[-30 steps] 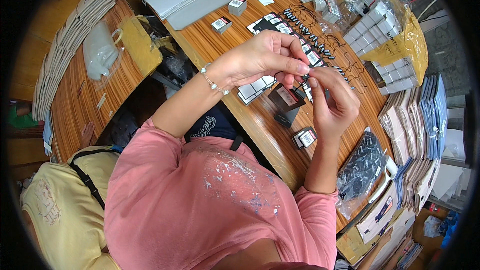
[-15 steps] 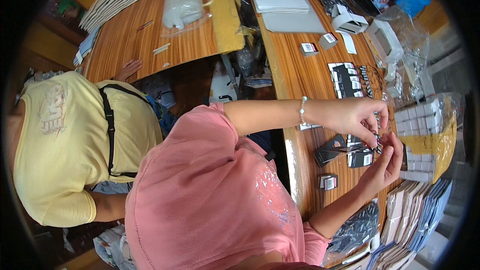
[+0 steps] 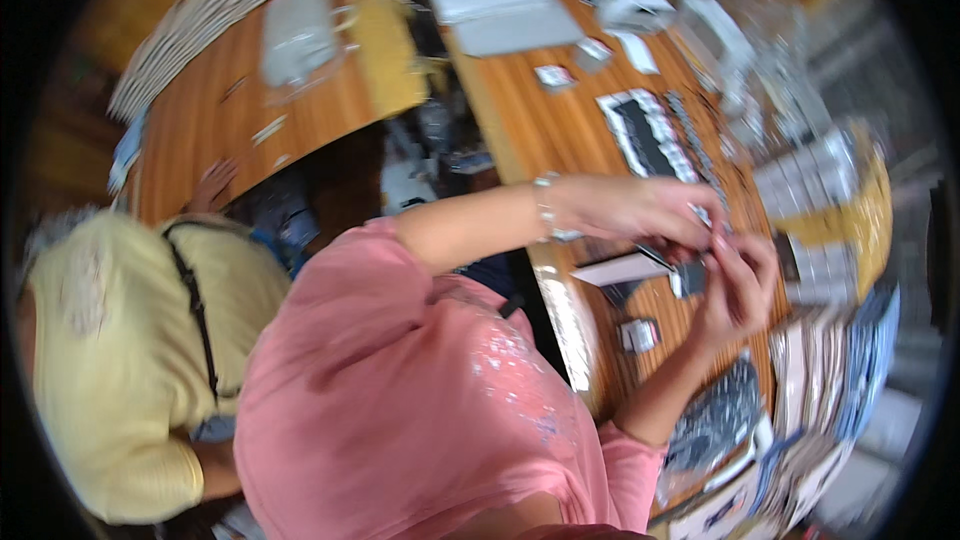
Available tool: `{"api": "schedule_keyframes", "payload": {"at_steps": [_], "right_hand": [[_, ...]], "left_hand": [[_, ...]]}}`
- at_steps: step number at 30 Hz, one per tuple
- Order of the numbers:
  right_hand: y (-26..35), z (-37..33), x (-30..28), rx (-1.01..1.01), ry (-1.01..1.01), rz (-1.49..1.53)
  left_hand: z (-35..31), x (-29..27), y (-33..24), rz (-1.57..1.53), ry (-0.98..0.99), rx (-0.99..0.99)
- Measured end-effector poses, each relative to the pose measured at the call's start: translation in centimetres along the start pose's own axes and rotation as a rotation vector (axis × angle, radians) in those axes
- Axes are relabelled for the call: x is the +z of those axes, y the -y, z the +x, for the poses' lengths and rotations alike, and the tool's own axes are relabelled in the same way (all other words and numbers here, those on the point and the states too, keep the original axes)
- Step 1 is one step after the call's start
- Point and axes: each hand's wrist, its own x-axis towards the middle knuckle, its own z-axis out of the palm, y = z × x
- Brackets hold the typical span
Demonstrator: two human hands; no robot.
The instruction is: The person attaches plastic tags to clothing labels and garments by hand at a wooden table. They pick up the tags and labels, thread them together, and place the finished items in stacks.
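We had our left hand [image 3: 655,215] and our right hand [image 3: 738,285] raised over the striped wooden table [image 3: 530,145], their fingertips meeting. On each, thumb and fingers were drawn in toward one another, but blur hid the small spot between them, so we could not tell whether either hand was clamped on anything. Just below the left hand and left of the right one, we saw a pale flat hang tag [image 3: 622,270], tilted, its right end close under the left fingers; whether it hung from them we could not tell. A dark tag [image 3: 687,281] showed just left of the right hand.

Beyond the left hand we had a row of black tags with white labels [image 3: 648,135], and beside it a line of dark cords [image 3: 697,145]. Nearer our body than the left hand sat a small labelled stack [image 3: 639,335]. To the right of the right hand stood a plastic-wrapped pack of white boxes [image 3: 822,210]; below that hand lay a clear bag of dark pieces [image 3: 712,422], with folded garments [image 3: 812,365] stacked to its right.
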Motion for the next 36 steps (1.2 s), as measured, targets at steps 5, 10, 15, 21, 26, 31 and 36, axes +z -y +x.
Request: {"api": "schedule_keyframes", "payload": {"at_steps": [5,10,15,21,26,31,36], "right_hand": [[-0.4,0.6,0.2,-0.029,-0.071,-0.014],[-1.0,-0.7,0.0,0.171,-0.126,0.366],[-0.9,-0.8,0.0,0.244,-0.112,0.598],[-0.5,-0.7,-0.7,0.513,-0.067,0.768],[-0.6,-0.5,-0.7,0.588,-0.047,0.888],[-0.3,-0.3,-0.7,0.642,-0.028,0.936],[-0.1,-0.2,-0.9,0.666,0.029,0.923]], "left_hand": [[0.2,0.5,-0.1,0.249,-0.198,0.161],[-0.4,1.8,-1.6,0.577,-0.392,0.4],[-0.6,3.0,-1.8,0.789,-0.388,0.452],[-0.7,3.0,-2.2,0.889,-0.419,0.475],[-0.5,3.0,-3.0,1.011,-0.389,0.502],[-0.4,2.5,-3.3,1.039,-0.312,0.472],[-0.3,2.4,-3.4,1.019,-0.238,0.412]]}}
